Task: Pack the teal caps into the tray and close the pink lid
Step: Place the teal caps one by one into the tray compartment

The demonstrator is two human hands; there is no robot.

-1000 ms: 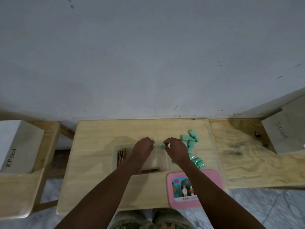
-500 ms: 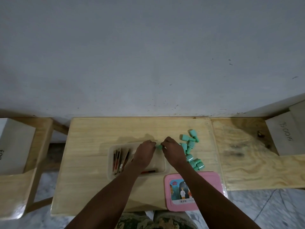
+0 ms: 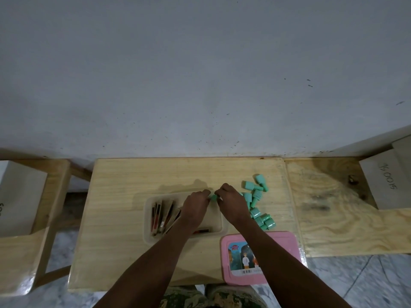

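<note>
Pinching one teal cap between your two hands, you hold it over the far right part of the tray, close to its back rim. Your left hand comes in over the tray's middle, its fingers curled so their tips meet the cap from the left. Your right hand reaches in from the other side, its fingers bent and pressed together on the same cap. Whether the cap touches the tray you cannot tell, since your hands cover it.

The tray is pale and shallow and sits in the middle of the wooden table. In its left half a bunch of dark sticks leans in a row.

The loose caps lie on the table just right of the tray, scattered from the far side down to near the pink lid. That lid lies flat at the table's near right corner, picture side up and off the tray, with your right forearm passing over it. A pale box with handwriting on it sits on the plywood board to the right.
</note>
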